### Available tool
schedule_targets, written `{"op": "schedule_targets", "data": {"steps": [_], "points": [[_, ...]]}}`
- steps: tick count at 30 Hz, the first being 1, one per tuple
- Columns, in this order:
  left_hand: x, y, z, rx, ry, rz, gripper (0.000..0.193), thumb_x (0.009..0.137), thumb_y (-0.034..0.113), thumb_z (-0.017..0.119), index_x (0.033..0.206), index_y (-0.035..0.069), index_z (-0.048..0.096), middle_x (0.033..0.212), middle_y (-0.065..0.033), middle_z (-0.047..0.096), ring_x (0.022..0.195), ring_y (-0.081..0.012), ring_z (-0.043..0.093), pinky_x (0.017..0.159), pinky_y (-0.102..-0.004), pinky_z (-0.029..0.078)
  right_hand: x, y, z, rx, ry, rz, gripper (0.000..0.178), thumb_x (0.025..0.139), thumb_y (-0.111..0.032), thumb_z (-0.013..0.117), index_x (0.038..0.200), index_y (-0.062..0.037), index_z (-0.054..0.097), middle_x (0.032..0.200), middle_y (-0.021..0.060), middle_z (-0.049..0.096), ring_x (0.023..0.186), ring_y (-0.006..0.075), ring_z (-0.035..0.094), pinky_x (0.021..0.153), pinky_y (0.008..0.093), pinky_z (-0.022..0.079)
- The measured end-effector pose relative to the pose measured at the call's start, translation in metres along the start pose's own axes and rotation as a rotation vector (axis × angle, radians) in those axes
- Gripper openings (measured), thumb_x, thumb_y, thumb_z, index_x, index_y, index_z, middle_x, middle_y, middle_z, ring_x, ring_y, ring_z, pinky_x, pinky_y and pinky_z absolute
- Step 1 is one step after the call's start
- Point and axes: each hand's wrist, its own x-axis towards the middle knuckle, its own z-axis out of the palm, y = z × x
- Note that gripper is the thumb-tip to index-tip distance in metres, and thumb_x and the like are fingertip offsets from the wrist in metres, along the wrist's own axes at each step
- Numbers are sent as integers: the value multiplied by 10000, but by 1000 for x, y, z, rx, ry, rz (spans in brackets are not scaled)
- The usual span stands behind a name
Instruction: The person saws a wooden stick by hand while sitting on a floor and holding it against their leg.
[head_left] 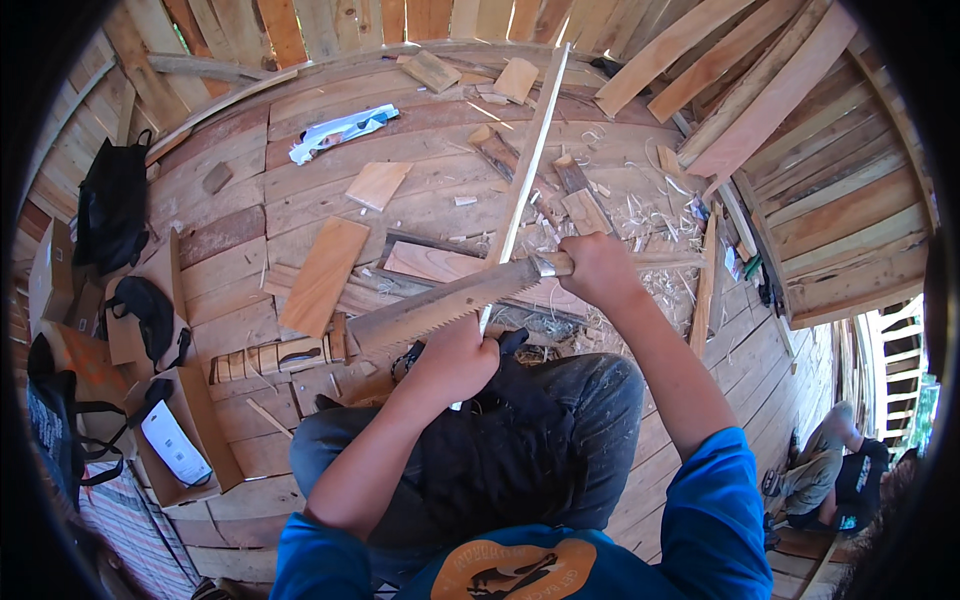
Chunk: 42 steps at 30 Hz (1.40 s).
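Note:
My right hand (598,272) is wrapped round the handle of a hand saw. The toothed blade (440,305) of the saw runs down to the left, across a long thin wooden strip (528,170). Gripped in my left hand (450,362), just below the blade, the strip slants up and away over the floor. Its lower end shows beneath my fist, above my lap. I cannot tell whether the teeth have cut into it. Near the blade's far end lies a wooden sheath (275,358) with bands round it.
Flat boards (325,275), offcuts (380,185) and shavings (650,225) litter the plank floor ahead. Open cardboard boxes (215,425) and a black bag (112,200) stand at left. Planks (775,90) lean at far right. Another person (850,480) sits at lower right.

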Motion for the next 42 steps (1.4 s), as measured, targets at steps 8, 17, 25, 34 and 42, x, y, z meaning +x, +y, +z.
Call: {"op": "schedule_targets", "data": {"steps": [8,17,25,34,42], "points": [[-5,4,2,-162,-3,-87,417,756,23,495,1155,-65,409,931,-330,571,937,-451,593,835,-461,461,8,28,-5,-54,-36,358,164,746,-206,640,763,-46,672,742,205,652,720,373,649,709,457,531],[1,-5,21,-269,-78,-84,421,771,58,530,1120,-111,364,897,-344,583,887,-505,580,803,-508,467,-29,26,1,-92,-56,176,142,768,-169,619,734,-33,639,653,186,628,629,369,636,649,458,538],[1,-18,17,129,62,24,440,768,87,537,1116,-138,392,1048,-368,530,978,-499,541,900,-526,431,-20,-8,17,-19,-22,127,121,688,-158,641,669,-38,634,634,203,613,635,363,639,610,442,534],[1,-10,12,33,166,-37,407,772,104,536,1067,-150,417,1010,-359,537,976,-496,544,882,-515,444,0,0,20,-43,29,93,88,648,-121,630,681,-40,642,687,192,640,683,348,653,649,430,538],[-14,14,9,-82,19,-11,377,778,44,525,1075,-115,355,958,-376,554,899,-524,572,817,-531,473,22,76,-8,57,173,587,235,777,-175,610,820,53,644,793,294,632,778,427,642,712,479,526]]}}
